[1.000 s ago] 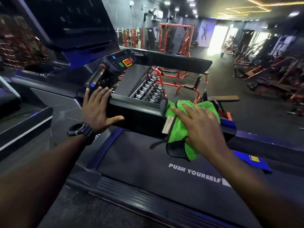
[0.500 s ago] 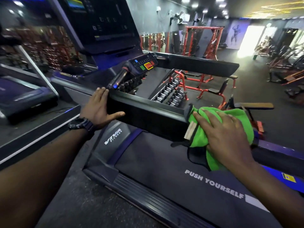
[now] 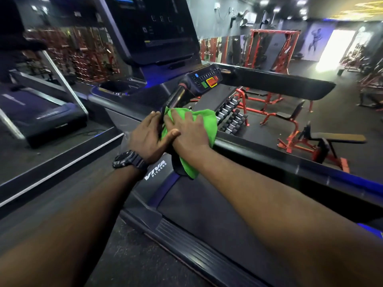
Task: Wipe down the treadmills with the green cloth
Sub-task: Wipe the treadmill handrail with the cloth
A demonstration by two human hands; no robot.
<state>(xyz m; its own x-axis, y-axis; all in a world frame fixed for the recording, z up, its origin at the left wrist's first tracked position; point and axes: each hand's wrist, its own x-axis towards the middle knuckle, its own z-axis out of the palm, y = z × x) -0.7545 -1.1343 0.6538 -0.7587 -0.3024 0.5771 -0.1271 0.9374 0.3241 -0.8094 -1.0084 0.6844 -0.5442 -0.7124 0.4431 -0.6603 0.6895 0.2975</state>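
Observation:
A black treadmill fills the view, with its belt (image 3: 207,208) below my arms and a black side handrail (image 3: 269,154) crossing the middle. The green cloth (image 3: 199,119) is draped over the near end of that handrail, a fold hanging down toward the belt. My right hand (image 3: 186,131) lies flat on the cloth with its fingers spread, pressing it onto the rail. My left hand (image 3: 147,139), with a black watch at the wrist, rests on the rail's end right beside the cloth, fingers straight and thumb reaching under my right hand.
The treadmill's dark console screen (image 3: 153,27) rises at the top, with a control pod (image 3: 207,79) of green and red buttons beyond my hands. A second treadmill (image 3: 41,114) stands at the left. Dumbbell racks (image 3: 232,117) and red benches (image 3: 290,121) lie past the rail.
My right hand has slid the green cloth leftward along the handrail until it meets my left hand. The view has swung left and up, showing more of the console.

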